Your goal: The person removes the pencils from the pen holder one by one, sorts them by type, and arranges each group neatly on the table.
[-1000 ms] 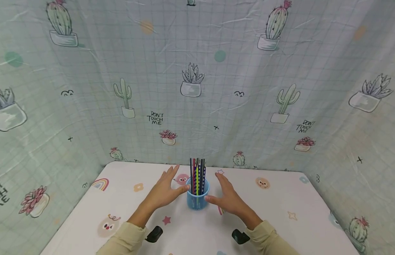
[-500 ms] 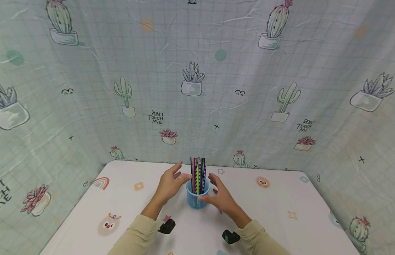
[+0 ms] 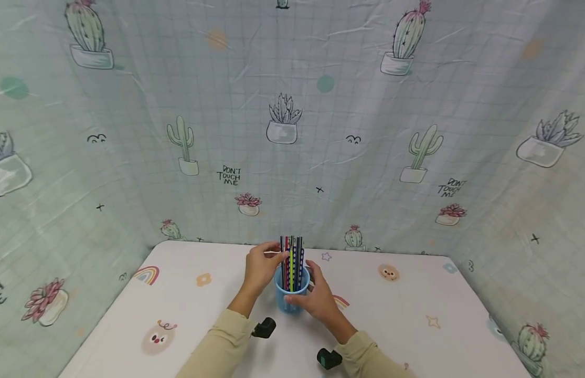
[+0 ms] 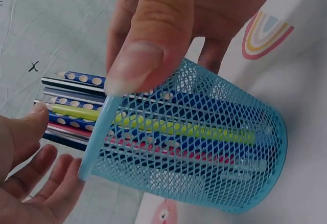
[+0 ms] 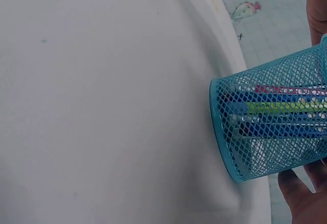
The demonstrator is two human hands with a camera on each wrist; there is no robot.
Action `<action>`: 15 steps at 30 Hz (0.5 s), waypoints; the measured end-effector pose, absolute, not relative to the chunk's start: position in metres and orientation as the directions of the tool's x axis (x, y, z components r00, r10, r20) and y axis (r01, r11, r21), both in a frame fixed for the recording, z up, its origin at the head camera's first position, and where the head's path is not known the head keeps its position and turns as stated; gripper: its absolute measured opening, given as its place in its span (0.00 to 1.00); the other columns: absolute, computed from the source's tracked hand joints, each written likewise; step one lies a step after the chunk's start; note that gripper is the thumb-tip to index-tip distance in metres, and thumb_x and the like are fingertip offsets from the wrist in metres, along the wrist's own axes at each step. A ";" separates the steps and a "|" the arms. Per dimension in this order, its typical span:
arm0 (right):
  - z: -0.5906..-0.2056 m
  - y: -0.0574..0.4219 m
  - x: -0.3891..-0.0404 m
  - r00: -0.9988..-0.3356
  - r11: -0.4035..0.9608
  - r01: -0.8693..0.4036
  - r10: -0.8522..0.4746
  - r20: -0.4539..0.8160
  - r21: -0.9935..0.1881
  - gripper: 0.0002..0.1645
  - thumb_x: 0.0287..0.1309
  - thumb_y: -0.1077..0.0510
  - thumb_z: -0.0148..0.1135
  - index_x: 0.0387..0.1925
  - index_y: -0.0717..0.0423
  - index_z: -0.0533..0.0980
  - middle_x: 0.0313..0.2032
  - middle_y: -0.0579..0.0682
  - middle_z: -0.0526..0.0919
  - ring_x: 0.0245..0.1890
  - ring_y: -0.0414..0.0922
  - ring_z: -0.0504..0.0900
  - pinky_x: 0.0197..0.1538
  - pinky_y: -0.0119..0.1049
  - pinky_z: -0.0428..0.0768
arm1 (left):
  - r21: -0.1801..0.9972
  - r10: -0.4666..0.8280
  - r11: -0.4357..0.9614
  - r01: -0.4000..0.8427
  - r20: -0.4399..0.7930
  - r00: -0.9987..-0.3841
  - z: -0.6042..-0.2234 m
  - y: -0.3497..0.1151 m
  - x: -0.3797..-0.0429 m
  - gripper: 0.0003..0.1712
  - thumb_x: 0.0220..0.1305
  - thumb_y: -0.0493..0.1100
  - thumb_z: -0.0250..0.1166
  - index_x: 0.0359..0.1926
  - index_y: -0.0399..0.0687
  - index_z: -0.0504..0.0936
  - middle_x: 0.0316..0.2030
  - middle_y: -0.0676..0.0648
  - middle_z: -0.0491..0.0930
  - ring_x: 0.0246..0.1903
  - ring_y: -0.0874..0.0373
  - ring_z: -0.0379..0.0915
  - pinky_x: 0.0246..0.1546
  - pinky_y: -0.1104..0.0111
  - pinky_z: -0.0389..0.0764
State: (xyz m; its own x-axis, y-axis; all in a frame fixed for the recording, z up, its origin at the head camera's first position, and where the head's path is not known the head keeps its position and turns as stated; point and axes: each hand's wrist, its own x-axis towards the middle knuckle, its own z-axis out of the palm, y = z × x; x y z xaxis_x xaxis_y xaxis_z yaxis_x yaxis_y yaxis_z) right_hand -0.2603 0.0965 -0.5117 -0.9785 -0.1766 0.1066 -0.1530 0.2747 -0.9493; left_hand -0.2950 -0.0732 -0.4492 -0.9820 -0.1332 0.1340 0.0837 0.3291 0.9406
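Note:
A light blue mesh pencil cup (image 3: 280, 301) stands upright on the table, filled with several pencils (image 3: 292, 265) in dark blue dotted, black-striped, red and yellow-green patterns. My right hand (image 3: 322, 300) grips the cup from the right, thumb across the front near the rim and fingers round the back. From the left, my left hand (image 3: 259, 269) reaches round the upper pencils. In the left wrist view its thumb (image 4: 30, 124) lies on the yellow-green pencil (image 4: 76, 110), and its fingers curl behind the bunch. The right wrist view shows the cup's base (image 5: 220, 132) against the tabletop.
The white table (image 3: 401, 320) carries printed faces, stars and rainbows. A wrinkled cactus-print curtain (image 3: 320, 157) surrounds its back and sides. Small black devices (image 3: 265, 328) sit at both wrists, under the beige sleeves (image 3: 226, 336).
Both hands have moved inward from beside the cup. The right hand has taken hold of the cup, and the left has closed round the pencil tops. The cup stays in place.

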 end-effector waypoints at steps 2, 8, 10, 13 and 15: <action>-0.514 0.095 -0.261 -0.979 0.290 -0.162 -0.166 0.117 -0.943 0.63 0.49 0.55 0.84 0.78 0.58 0.55 0.73 0.64 0.69 0.73 0.65 0.70 0.72 0.65 0.69 | 0.940 -0.150 0.331 0.081 0.137 -0.979 -0.450 -0.071 -0.297 0.18 0.66 0.43 0.74 0.54 0.42 0.88 0.49 0.41 0.89 0.48 0.48 0.86 0.45 0.60 0.90; -0.519 0.094 -0.264 -0.978 0.324 -0.187 -0.151 0.144 -0.927 0.58 0.46 0.54 0.86 0.73 0.57 0.63 0.67 0.60 0.76 0.68 0.60 0.77 0.69 0.60 0.76 | 0.935 -0.203 0.348 0.060 0.138 -0.969 -0.452 -0.066 -0.302 0.10 0.65 0.42 0.74 0.42 0.40 0.90 0.40 0.42 0.90 0.39 0.54 0.86 0.37 0.64 0.88; -0.519 0.094 -0.265 -0.979 0.323 -0.186 -0.145 0.145 -0.928 0.56 0.45 0.53 0.86 0.72 0.57 0.64 0.66 0.59 0.77 0.67 0.59 0.79 0.68 0.59 0.78 | 0.935 -0.214 0.351 0.058 0.140 -0.967 -0.452 -0.066 -0.303 0.09 0.66 0.42 0.74 0.41 0.40 0.90 0.37 0.42 0.90 0.36 0.55 0.85 0.36 0.64 0.87; -0.519 0.095 -0.267 -0.980 0.328 -0.181 -0.138 0.143 -0.927 0.55 0.43 0.53 0.87 0.70 0.58 0.66 0.64 0.59 0.79 0.65 0.59 0.80 0.67 0.58 0.79 | 0.935 -0.231 0.352 0.050 0.138 -0.963 -0.453 -0.065 -0.303 0.09 0.66 0.43 0.73 0.41 0.40 0.90 0.36 0.43 0.90 0.33 0.57 0.84 0.36 0.65 0.87; -0.518 0.095 -0.269 -0.981 0.320 -0.177 -0.137 0.140 -0.931 0.55 0.42 0.52 0.88 0.69 0.58 0.68 0.64 0.58 0.80 0.64 0.58 0.81 0.67 0.57 0.80 | 0.931 -0.246 0.362 0.054 0.151 -0.957 -0.451 -0.065 -0.303 0.10 0.67 0.43 0.73 0.41 0.40 0.90 0.36 0.42 0.90 0.33 0.55 0.84 0.37 0.63 0.88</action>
